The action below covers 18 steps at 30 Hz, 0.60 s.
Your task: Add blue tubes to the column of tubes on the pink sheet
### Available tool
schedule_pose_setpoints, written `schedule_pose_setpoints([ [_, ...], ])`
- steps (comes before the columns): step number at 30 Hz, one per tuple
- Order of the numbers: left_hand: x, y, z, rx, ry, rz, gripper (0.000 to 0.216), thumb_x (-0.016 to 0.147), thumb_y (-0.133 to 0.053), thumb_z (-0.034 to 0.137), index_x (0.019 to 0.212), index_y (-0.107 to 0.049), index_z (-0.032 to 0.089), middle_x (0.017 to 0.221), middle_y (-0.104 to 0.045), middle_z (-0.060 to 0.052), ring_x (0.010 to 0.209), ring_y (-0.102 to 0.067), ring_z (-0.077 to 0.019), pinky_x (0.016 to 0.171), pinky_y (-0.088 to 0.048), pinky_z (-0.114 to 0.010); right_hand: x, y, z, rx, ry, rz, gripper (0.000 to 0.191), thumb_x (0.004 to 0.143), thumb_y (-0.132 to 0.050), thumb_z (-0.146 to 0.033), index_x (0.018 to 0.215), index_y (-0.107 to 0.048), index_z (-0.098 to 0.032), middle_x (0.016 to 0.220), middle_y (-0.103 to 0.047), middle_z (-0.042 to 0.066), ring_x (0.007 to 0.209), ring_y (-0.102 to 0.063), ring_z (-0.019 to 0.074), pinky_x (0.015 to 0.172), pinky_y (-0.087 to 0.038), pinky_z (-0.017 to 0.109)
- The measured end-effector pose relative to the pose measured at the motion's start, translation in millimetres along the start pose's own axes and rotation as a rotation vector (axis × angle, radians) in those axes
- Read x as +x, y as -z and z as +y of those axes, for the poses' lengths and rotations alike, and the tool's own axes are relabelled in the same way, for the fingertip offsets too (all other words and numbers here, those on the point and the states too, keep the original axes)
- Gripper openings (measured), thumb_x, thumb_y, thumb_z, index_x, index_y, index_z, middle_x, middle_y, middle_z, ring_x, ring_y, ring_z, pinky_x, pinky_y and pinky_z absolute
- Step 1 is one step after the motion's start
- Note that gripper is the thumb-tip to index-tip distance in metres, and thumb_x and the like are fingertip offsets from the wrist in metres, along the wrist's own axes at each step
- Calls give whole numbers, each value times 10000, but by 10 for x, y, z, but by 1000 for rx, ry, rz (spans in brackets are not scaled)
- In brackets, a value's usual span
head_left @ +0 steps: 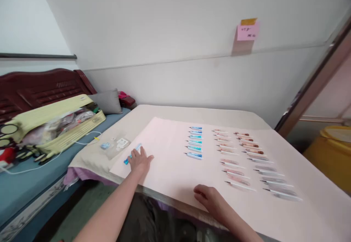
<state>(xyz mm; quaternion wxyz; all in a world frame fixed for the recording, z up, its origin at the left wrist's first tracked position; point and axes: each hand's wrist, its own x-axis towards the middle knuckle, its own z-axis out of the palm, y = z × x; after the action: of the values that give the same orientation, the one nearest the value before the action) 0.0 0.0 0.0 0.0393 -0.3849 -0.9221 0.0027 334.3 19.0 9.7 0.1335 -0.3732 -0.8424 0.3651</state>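
Note:
My left hand (140, 162) lies over a blue-and-white pen-like stick (126, 161) at the left of the pale pink sheet (167, 143). Its fingers are stretched out onto the stick and the thumb is spread away. My right hand (210, 197) hovers or rests near the sheet's front edge, loosely curled with a gap between thumb and fingers; nothing shows in it. Right of centre, a column of blue pen-like sticks (194, 148) with dark pointed tips lies in a row. Farther right are a column of pale pink ones (236, 172) and a column of brown and greyish ones (270, 172).
Clear plastic packaging (116, 147) with small labels lies left of the sheet. Beside the table is a bed with a blue cover (44, 183), holding a long pale yellow box (52, 116) and a grey pillow (106, 101). A yellow bin (330, 158) stands at right.

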Motion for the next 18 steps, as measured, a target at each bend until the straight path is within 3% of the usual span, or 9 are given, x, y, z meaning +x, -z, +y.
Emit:
schedule_pose_setpoints([
  [5,9,-25,-38,12,54,-46,757,791,-330,603,1374,-276,124,1310,-383,-282,1215,-332,-402,924,-203,-560,17,0,-8,6,-16,-2,225,799,-431,-251,802,-650,-201,764,-660,35,709,-590,175,634,-378,252],
  [11,-92,54,71,-50,-115,-53,712,787,-372,579,1359,-294,164,1255,-464,-206,1161,-403,-349,935,-228,-525,3,30,-34,23,-25,9,215,799,-432,-260,788,-639,-199,746,-653,30,681,-584,169,613,-371,251],
  [18,-36,122,-174,-129,70,-4,400,848,-342,308,1164,-477,104,1149,-530,-197,1092,-452,-321,859,-347,-442,-25,28,-40,18,-37,-4,221,802,-422,-263,783,-634,-202,725,-646,27,661,-576,164,609,-371,250],
])
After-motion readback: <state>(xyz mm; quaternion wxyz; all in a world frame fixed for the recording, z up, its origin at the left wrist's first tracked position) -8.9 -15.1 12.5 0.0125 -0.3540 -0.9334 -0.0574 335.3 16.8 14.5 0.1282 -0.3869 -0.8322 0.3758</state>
